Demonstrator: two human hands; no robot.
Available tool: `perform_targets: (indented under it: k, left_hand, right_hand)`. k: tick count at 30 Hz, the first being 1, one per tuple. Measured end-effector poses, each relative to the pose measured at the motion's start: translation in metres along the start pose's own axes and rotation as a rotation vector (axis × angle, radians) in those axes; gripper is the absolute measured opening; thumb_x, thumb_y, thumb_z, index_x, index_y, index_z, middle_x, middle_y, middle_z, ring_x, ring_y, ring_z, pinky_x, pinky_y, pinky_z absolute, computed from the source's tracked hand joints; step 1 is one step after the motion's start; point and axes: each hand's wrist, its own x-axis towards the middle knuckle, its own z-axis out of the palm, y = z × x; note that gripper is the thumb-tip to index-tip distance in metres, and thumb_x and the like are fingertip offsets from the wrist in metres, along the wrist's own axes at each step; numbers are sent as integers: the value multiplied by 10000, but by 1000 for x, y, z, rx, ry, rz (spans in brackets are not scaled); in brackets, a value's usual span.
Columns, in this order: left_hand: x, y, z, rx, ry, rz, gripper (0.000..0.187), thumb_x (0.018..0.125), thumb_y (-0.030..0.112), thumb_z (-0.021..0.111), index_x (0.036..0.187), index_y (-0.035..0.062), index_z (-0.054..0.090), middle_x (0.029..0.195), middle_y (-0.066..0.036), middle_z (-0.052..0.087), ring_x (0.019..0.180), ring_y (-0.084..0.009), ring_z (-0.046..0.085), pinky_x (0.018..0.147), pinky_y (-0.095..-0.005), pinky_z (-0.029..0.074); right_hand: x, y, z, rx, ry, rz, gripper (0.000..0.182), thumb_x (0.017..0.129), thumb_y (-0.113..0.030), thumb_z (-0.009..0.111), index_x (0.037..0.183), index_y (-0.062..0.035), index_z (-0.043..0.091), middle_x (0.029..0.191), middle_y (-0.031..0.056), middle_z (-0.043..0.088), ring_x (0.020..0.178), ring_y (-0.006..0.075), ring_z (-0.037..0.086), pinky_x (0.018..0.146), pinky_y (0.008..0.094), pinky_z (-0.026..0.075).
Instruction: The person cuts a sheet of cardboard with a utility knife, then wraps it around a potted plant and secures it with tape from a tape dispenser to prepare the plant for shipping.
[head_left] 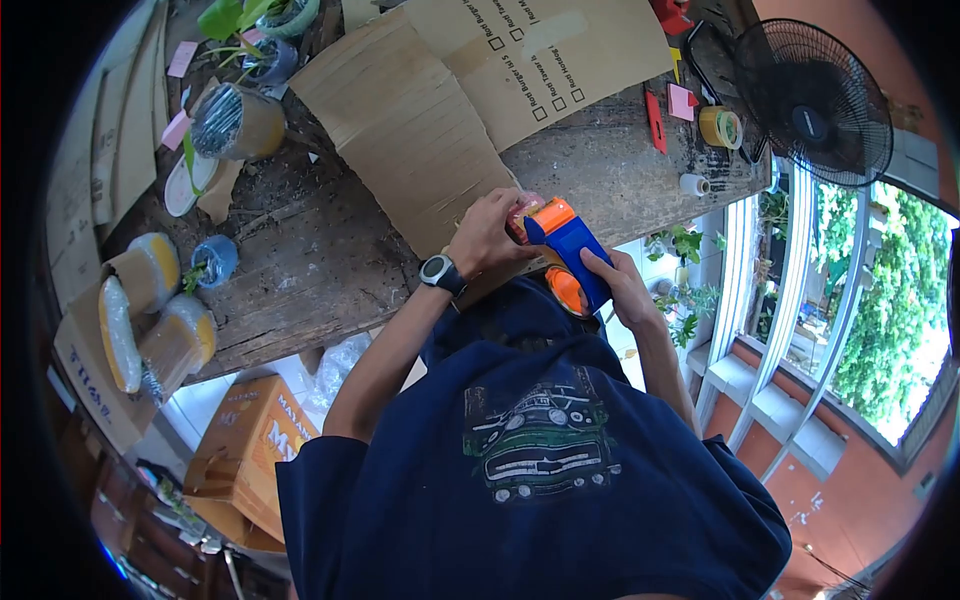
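Note:
My right hand (620,285) is wrapped round a blue and orange handheld device (578,250) with a blocky body, held in front of my torso at the table's near edge. A round orange part (568,291) shows below its body; I cannot make out its exact kind. My left hand (488,240), with a watch on the wrist, is closed on a small pinkish-red, shiny thing (522,217) right beside the device's orange end. Fingers partly hide that thing. Under my left hand lies a flattened cardboard sheet (410,150).
Printed cardboard (580,60) lies at the back of the wooden table (300,290). A red cutter (655,122), a tape roll (720,127) and a fan (812,120) are at right. Wrapped pots (237,122) and bubble-wrapped bundles (120,335) stand left; an orange carton (245,450) is below.

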Motion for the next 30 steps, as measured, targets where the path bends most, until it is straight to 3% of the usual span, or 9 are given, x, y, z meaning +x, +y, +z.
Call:
perform_targets:
  k: [6, 9, 15, 24, 30]
  left_hand:
    - [0, 0, 2, -67, 1, -11, 711, 579, 345, 900, 1145, 62, 576, 1115, -176, 622, 1059, -379, 596, 928, -454, 480]
    - [-1, 4, -2, -112, 0, -12, 728, 573, 333, 904, 1164, 68, 572, 1130, -171, 624, 1080, -378, 591, 949, -451, 468]
    - [-2, -5, 5, -104, 64, 30, 685, 588, 310, 906, 1154, 88, 592, 1143, -158, 645, 1078, -361, 619, 929, -447, 500]
    - [-3, -2, 0, -76, -21, -38, 783, 577, 345, 899, 1222, 67, 553, 1198, -164, 606, 1113, -380, 569, 980, -452, 454]
    - [-3, 4, 0, -67, -6, -28, 788, 584, 322, 906, 1262, 106, 566, 1169, -159, 623, 1116, -368, 587, 973, -444, 466]
  right_hand:
    - [7, -4, 8, -139, 78, 45, 421, 996, -379, 599, 1071, 34, 623, 751, 30, 643, 562, 74, 594, 521, 203, 492]
    - [5, -14, 6, -240, 78, 73, 536, 959, -435, 638, 1132, 71, 661, 857, 75, 688, 695, 96, 619, 659, 233, 516]
    - [12, -17, 8, -281, 99, 86, 538, 956, -453, 638, 1041, 77, 677, 816, 87, 693, 658, 84, 635, 604, 222, 527]
    - [25, -49, 10, -414, 35, 328, 519, 936, -450, 666, 1004, 64, 702, 783, 93, 698, 640, 112, 670, 573, 224, 534]
    - [28, -71, 10, -308, 27, 429, 489, 929, -411, 689, 1003, 72, 688, 781, 103, 697, 644, 147, 679, 564, 264, 537]
